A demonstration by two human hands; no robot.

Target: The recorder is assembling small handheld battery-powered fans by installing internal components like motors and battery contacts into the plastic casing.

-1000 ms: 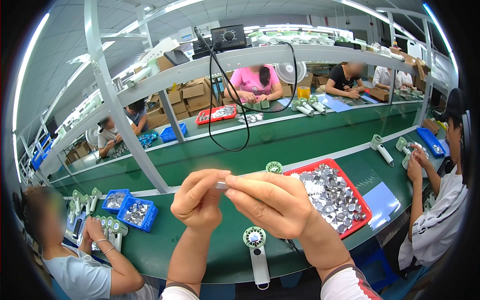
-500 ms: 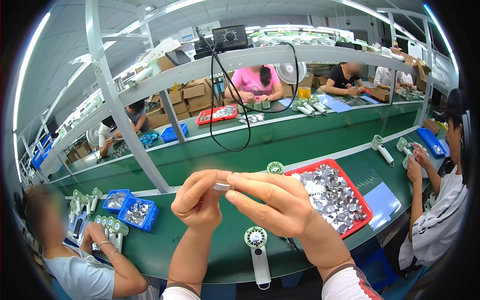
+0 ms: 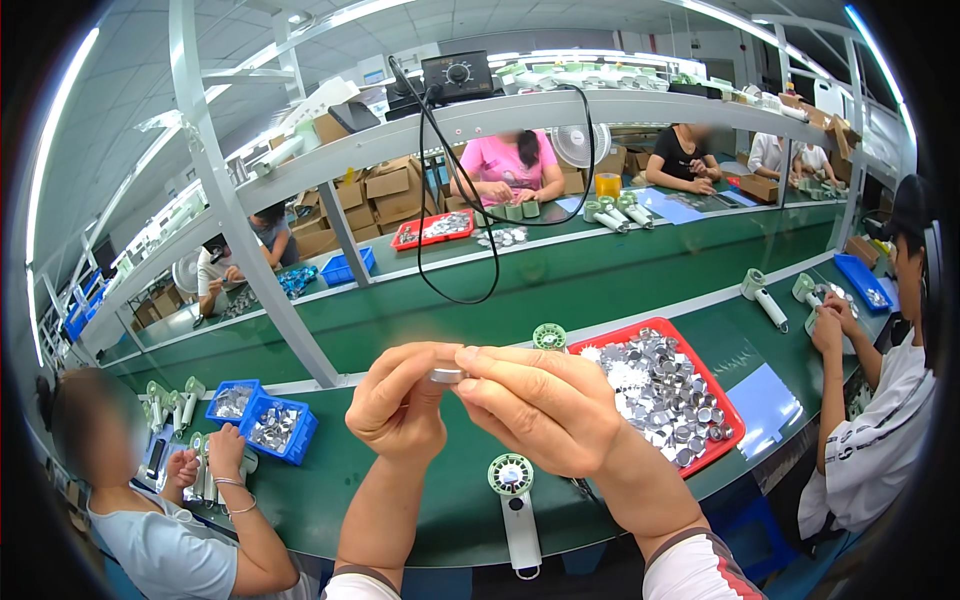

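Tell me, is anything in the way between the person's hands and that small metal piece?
Nothing visible is. The left hand and right hand both already pinch the small silver metal disc between their fingertips, raised above the green workbench. The red tray of metal parts lies off to the right, apart from the grip.

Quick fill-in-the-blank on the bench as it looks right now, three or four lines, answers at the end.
1. Both hands, left hand and right hand, pinch one small ____ disc between them.
2. The loose metal discs lie in a ____ tray.
3. The white handheld fan lies on the bench ____ the hands.
4. The bench surface is ____.

Missing words: metal; red; below; green
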